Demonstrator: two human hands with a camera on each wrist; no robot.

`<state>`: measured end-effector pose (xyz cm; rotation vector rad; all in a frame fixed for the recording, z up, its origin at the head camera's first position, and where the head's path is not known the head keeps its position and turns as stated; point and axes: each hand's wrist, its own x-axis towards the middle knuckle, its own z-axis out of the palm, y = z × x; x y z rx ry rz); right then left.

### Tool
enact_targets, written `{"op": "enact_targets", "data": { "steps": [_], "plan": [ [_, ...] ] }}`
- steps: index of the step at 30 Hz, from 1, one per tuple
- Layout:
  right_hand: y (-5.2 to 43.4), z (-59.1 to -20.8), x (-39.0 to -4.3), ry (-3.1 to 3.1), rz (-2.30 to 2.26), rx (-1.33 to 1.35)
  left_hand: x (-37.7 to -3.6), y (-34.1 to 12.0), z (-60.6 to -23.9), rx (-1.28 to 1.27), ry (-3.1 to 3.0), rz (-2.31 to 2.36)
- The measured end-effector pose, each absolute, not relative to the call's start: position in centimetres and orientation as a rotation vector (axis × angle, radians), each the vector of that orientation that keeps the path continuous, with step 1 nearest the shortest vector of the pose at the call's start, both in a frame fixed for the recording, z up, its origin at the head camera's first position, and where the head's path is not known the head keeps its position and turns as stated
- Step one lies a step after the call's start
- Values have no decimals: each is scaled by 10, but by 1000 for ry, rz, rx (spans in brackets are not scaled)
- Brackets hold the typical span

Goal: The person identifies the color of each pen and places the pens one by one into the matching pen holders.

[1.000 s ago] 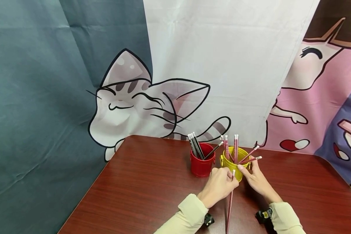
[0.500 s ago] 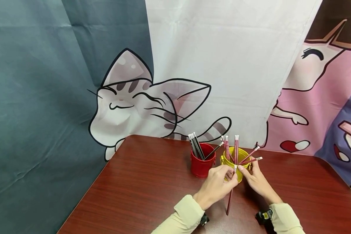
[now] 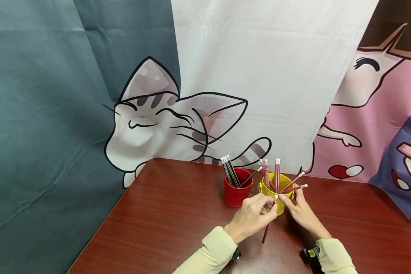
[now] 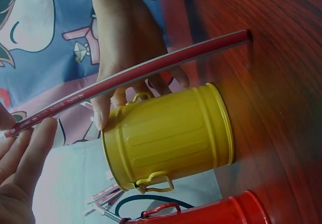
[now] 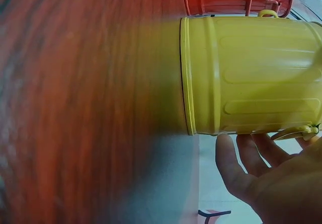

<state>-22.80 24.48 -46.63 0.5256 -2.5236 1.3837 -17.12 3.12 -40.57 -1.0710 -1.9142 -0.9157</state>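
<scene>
Slanting down from the left hand's (image 3: 251, 217) pinching grip, the red pencil (image 3: 268, 224) points tableward just before the yellow bucket (image 3: 278, 192); the right hand (image 3: 299, 211) cups that bucket's far side, fingers relaxed.

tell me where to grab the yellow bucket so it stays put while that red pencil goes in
Grip the yellow bucket by its ribbed side wall, coming from the right, where the right hand already sits. The left hand holds the red pencil at its front, and the red bucket crowds the left. Probably avoid the rim: pencils fan out of it.
</scene>
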Motion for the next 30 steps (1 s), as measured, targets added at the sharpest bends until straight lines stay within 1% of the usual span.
{"op": "enact_targets", "data": {
  "steps": [5, 10, 16, 23, 30],
  "plan": [
    [245, -467, -228, -2529, 1362, 525, -172, 31, -408, -1091, -1889, -932],
    [244, -467, -228, -2532, 1435, 517, -174, 31, -408, -1106, -1877, -933],
    [245, -467, -228, -2521, 1461, 510, -177, 31, -403, -1106, -1845, -864],
    [245, -467, -227, -2501, 1409, 531, -185, 33, -386, -1138, -1818, -865],
    [245, -467, -227, -2512, 1396, 516, -195, 36, -357, -1147, -1770, -861]
  ]
}}
